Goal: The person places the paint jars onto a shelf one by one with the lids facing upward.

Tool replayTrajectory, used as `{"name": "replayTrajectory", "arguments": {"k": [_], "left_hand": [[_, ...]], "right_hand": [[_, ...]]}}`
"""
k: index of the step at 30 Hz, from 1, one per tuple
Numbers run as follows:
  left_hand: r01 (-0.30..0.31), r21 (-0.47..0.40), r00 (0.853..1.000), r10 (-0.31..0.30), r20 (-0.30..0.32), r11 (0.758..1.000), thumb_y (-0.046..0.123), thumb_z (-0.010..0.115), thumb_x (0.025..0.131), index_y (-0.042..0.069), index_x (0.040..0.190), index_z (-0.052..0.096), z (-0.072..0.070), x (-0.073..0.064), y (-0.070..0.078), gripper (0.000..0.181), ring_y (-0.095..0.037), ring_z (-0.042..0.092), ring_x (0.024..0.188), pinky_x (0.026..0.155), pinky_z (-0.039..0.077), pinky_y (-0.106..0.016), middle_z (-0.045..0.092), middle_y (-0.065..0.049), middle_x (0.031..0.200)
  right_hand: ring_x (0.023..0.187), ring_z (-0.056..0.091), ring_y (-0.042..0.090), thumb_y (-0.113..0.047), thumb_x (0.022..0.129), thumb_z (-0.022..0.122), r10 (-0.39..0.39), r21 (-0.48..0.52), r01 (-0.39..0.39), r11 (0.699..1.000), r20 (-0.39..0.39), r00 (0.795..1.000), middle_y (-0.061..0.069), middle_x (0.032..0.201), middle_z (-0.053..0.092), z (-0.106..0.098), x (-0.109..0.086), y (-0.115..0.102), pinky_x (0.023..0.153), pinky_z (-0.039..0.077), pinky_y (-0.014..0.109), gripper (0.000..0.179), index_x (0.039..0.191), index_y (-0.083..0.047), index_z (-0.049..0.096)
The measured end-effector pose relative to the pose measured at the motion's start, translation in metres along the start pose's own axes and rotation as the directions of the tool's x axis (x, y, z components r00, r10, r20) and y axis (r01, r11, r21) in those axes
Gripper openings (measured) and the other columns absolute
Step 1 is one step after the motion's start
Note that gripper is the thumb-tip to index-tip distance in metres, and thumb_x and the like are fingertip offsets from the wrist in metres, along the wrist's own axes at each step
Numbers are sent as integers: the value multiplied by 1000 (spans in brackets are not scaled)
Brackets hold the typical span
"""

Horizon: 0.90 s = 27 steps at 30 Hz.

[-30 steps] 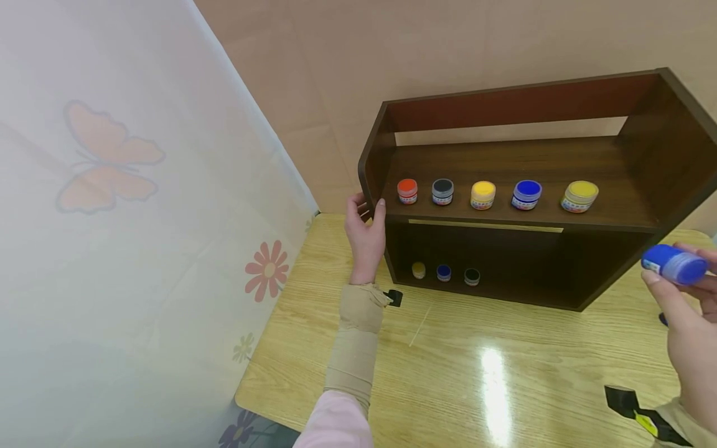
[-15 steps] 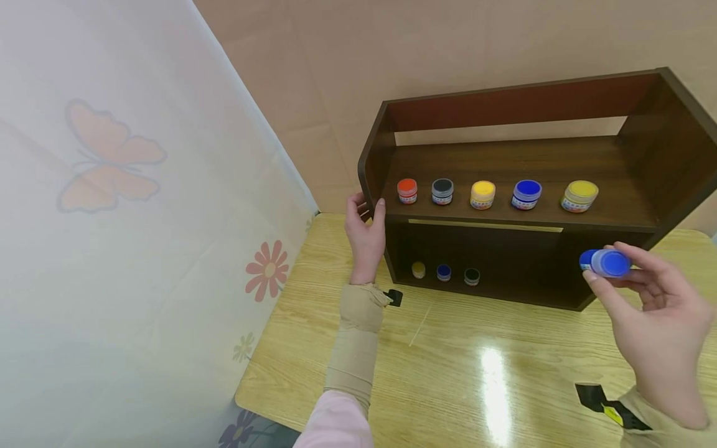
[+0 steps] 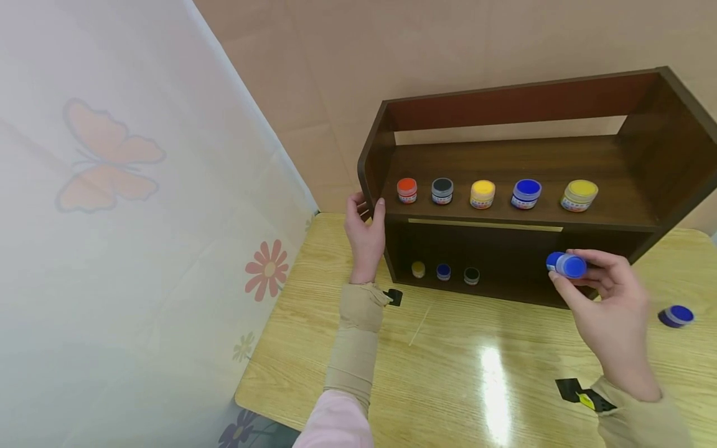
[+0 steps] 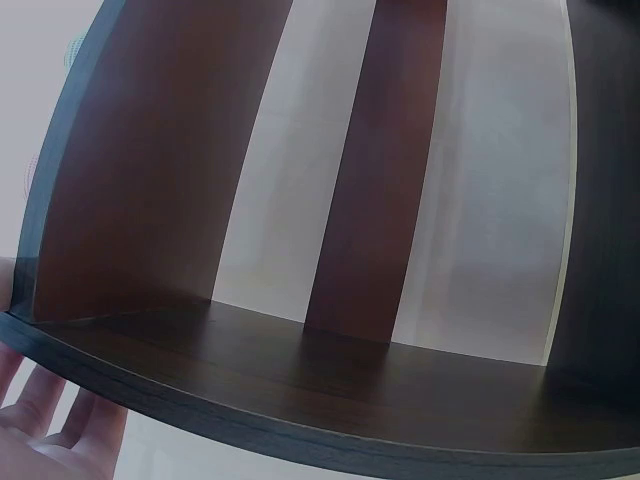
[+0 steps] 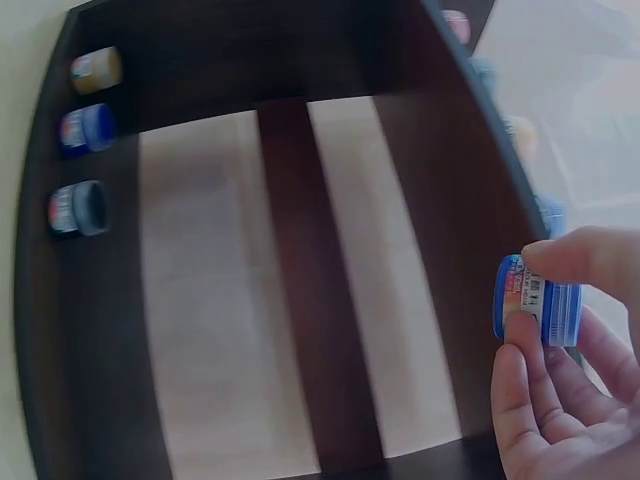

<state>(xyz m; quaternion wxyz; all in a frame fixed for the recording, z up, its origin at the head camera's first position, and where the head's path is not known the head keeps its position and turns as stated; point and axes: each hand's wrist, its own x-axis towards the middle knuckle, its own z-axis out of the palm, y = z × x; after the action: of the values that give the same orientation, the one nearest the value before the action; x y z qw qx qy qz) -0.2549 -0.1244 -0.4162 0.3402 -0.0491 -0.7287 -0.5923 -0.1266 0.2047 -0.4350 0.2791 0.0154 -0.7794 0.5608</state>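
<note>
My right hand (image 3: 613,317) pinches a blue paint jar (image 3: 567,265) between thumb and fingers, tilted sideways in front of the lower compartment. The right wrist view shows the same jar (image 5: 535,300) with its printed label towards the camera. My left hand (image 3: 365,236) grips the left side panel of the dark wooden shelf (image 3: 504,154), its thumb on the front edge. Along the upper board stand a red jar (image 3: 407,190), a black jar (image 3: 442,191), an orange-yellow jar (image 3: 482,194), a blue jar (image 3: 526,194) and a yellow jar (image 3: 579,196).
In the lower compartment, a yellow jar (image 3: 418,269), a blue jar (image 3: 444,272) and a black jar (image 3: 472,276) stand at the left. Another blue jar (image 3: 676,316) lies on the wooden table (image 3: 448,373) at the right. A patterned curtain (image 3: 168,249) hangs on the left.
My right hand has carried the blue paint jar leftward from beyond the shelf's right side to the lower compartment. The blue jar on the table has come into full view. My left hand stays put.
</note>
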Motion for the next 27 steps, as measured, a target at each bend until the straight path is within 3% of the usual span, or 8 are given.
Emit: {"name": "replayTrajectory", "arguments": {"k": [11,20,27], "left_hand": [[-6,-9,1000,6,-11,1000,14,67,98,1,117,59,1,1,-1,24,-19,61,100,90,53,-39,63,-8,110],[-6,-23,1000,6,-15,1000,15,68,98,1,116,59,1,-1,-1,24,-25,62,99,89,53,-40,64,-10,109],[-6,-16,1000,6,-17,1000,15,68,98,2,116,59,1,-1,-1,24,-24,62,100,89,53,-39,64,-9,110]], "right_hand": [[84,60,-1,7,84,78,85,-89,-77,993,91,992,-11,110,61,21,-4,38,78,45,7,47,126,4,57],[81,54,-13,-3,87,78,92,-179,-62,982,163,982,20,111,64,33,-12,67,70,43,4,45,125,3,55],[80,53,-13,-2,87,79,77,-196,-38,980,196,978,23,110,65,44,-17,88,68,43,3,43,123,3,57]]}}
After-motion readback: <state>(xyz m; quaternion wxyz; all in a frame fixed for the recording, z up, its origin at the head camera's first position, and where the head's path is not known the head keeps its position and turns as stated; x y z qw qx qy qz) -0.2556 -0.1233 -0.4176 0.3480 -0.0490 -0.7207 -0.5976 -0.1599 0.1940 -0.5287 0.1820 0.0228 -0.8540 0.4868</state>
